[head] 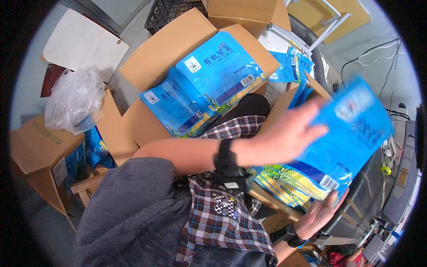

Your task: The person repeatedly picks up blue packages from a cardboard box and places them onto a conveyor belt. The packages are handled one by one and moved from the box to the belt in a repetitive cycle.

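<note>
My right hand (318, 213) grips the lower corner of a blue plastic pouch stack (353, 133), with yellow and green seaweed print along its bottom edge. The upper part of that stack is tilted up and blurred. My left hand (280, 137), also blurred, reaches across to the stack's near upper edge; its thumb overlaps the blue film, and blur hides whether the fingers grip it. Beneath lie more printed pouches (282, 188), partly covered. Left of my knee, an open cardboard box (170, 48) bears two blue pouch piles (222, 66) (176, 100). Both wrists wear black straps.
A clear plastic bag (75, 100) rests on a cardboard carton (46, 143) at left. Loose blue pouches (290, 65) lie beyond the boxes, near a grey corrugated hose (320, 66). A black plastic crate (173, 13) stands at the back; cables (380, 55) hang at right.
</note>
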